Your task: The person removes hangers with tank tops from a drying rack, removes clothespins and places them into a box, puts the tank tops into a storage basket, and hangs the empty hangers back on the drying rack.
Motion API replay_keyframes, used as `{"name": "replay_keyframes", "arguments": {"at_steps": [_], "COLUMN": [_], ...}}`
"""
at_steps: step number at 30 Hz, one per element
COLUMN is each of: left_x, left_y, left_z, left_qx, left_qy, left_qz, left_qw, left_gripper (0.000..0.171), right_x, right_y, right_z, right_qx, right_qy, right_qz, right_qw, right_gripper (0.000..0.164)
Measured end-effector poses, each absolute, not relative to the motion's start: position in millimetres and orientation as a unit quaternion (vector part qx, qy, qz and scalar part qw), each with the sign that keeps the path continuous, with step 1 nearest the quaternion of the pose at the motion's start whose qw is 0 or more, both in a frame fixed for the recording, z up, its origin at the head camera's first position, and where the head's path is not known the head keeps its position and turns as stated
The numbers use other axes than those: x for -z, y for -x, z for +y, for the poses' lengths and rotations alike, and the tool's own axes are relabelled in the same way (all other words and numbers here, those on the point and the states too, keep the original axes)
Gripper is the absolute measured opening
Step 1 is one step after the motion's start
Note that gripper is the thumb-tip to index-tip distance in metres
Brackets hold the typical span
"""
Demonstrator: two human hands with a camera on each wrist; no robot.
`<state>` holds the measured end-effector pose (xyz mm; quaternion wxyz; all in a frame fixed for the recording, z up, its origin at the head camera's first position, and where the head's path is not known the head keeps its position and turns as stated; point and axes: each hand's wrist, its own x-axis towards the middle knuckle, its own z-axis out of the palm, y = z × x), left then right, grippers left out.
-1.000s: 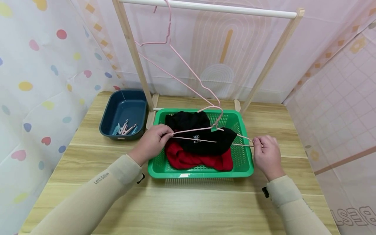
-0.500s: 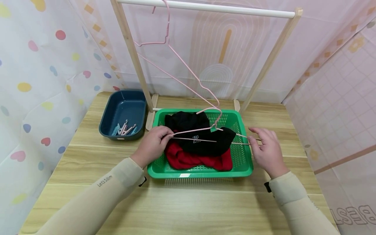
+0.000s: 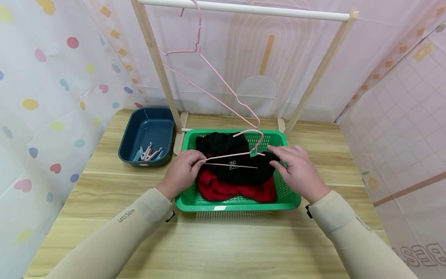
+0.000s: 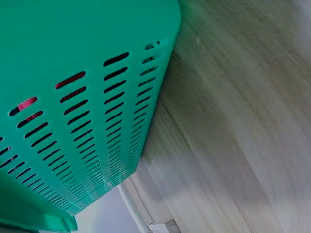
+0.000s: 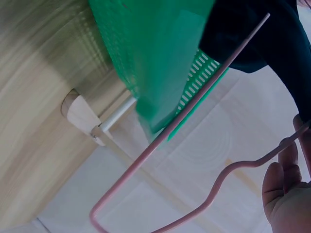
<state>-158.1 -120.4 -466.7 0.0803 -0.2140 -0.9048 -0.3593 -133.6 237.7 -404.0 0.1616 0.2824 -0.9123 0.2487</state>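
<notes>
In the head view my left hand (image 3: 182, 170) pinches the left end of a pink clothes hanger (image 3: 226, 155), whose hook points up and away. A black garment (image 3: 240, 176) with a small white print lies around the hanger's right part, in a green basket (image 3: 238, 208). My right hand (image 3: 296, 170) is at the garment's right end, with thumb and forefinger spread apart. In the right wrist view, the bent end of the hanger (image 5: 160, 138) sticks out beyond the black cloth (image 5: 277, 48), and the fingers (image 5: 287, 155) are right by its wire. Red cloth (image 3: 233, 190) lies underneath.
Behind the basket stands a rack with a white bar (image 3: 251, 8) and wooden legs, a second pink hanger (image 3: 219, 77) hanging from it. A dark blue bin (image 3: 148, 128) with several clothespins (image 3: 150, 154) is at the left. The basket's slotted side (image 4: 97, 111) fills much of the left wrist view.
My right hand has let go of the hanger's right end and moved left to the black garment's edge, its fingers spreading. My left hand keeps its pinch on the hanger, almost still.
</notes>
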Motion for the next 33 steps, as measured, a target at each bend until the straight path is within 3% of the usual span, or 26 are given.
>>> {"name": "replay_keyframes", "arguments": {"at_steps": [11,33], "left_x": [464.0,452.5], "left_y": [156.8,158.2], "left_z": [-120.8,-129.8], "left_qx": [0.364,0.355], "left_qy": [0.216,0.219], "left_qz": [-0.902,-0.903], "left_qw": [0.085,0.104], "left_gripper": [0.012,0.011], "right_x": [406.6,411.0], "right_y": [137.9,139.2], "right_z": [234.0,238.3], "right_qx": [-0.228,-0.231], "right_qy": [-0.277,-0.266], "right_qz": [-0.92,-0.918], "right_qw": [0.155,0.179], "right_gripper": [0.029,0.024]}}
